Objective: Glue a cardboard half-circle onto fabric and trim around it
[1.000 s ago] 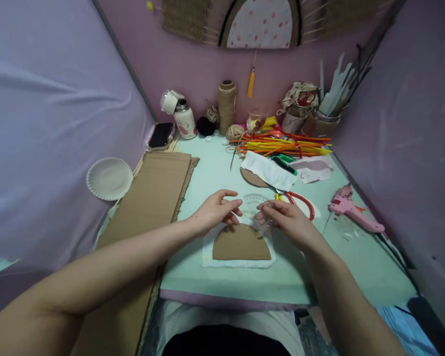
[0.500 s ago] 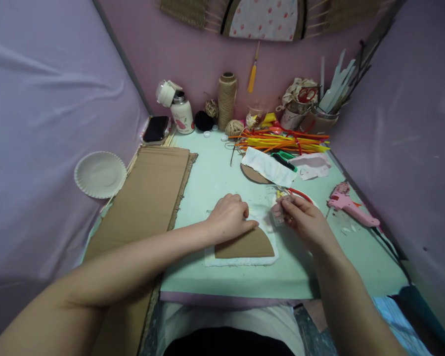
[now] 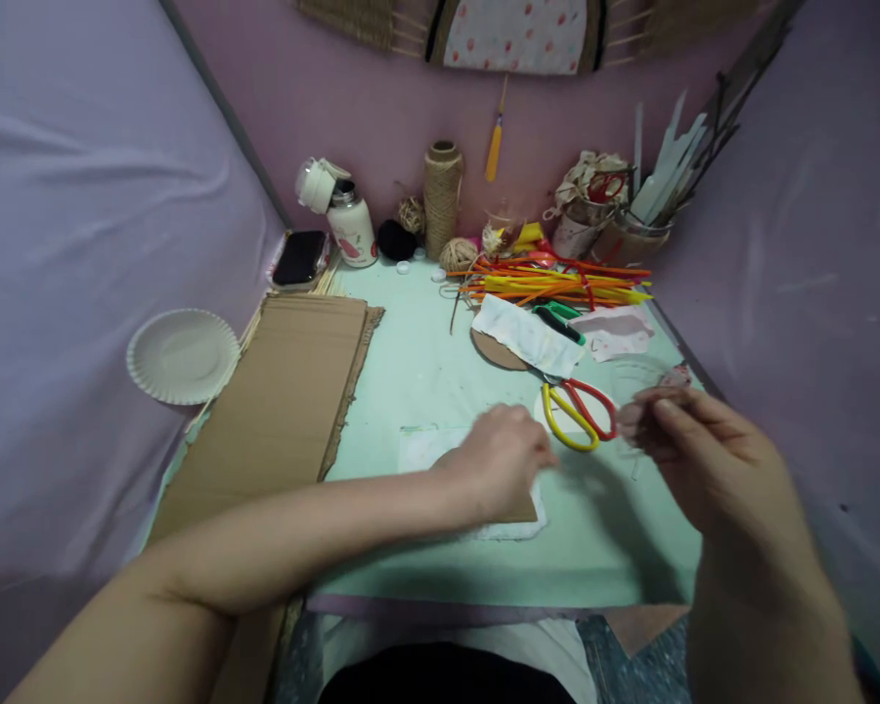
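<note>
My left hand is smeared by motion above the cardboard half-disc, hiding most of it; its fingers are unclear. Under the cardboard lies a white cloth, its edges showing around it. Off to the right, my right hand is raised over the table with thumb and fingers pinched. A thin see-through piece, perhaps clear plastic, shows faintly around those fingertips, blurred. Between the hands lie scissors with one yellow and one red handle, on a white round piece.
Stacked cardboard sheets cover the left side, beside a paper plate. Orange and yellow pipe cleaners, a cloth strip, a twine spool and a bottle stand or lie toward the back. My right hand mostly hides the pink glue gun.
My right hand has moved right and up with the see-through piece, uncovering the scissors' handles. My left hand has shifted right and slightly down over the cardboard.
</note>
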Demonstrator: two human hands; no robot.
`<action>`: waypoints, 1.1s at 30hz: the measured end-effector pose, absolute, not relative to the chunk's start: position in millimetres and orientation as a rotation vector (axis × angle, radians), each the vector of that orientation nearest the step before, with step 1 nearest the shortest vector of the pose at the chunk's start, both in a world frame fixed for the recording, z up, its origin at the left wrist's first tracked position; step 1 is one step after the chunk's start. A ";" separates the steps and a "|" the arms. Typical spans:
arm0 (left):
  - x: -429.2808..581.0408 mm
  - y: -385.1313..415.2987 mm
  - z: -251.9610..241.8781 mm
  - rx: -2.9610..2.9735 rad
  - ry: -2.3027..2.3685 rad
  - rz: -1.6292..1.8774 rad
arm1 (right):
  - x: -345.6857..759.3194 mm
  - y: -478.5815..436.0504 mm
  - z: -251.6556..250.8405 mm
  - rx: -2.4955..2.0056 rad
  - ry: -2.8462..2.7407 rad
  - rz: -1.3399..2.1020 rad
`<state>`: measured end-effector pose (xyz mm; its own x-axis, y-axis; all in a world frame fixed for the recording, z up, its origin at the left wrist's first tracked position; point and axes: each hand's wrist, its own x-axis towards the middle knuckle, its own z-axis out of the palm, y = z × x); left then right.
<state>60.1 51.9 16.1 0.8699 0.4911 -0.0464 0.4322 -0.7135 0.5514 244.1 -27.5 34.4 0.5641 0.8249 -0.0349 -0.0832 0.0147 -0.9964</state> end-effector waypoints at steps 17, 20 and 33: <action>-5.0 108.8 30.4 2.429 1.115 -0.388 | 232.4 -50.2 11.8 -1.564 -1.152 0.961; 0.8 112.3 20.4 2.425 1.070 -0.463 | 219.6 -41.2 12.9 -1.522 -1.218 1.035; -10.8 169.7 19.2 2.491 1.232 -0.088 | 181.4 33.8 12.6 -1.485 -1.675 1.196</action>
<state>-10.8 169.7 19.2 0.6179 0.7573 -0.2113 0.7796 -0.5553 0.2895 181.4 33.8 12.6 -0.1990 0.9716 -0.1281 0.4365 -0.0292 -0.8992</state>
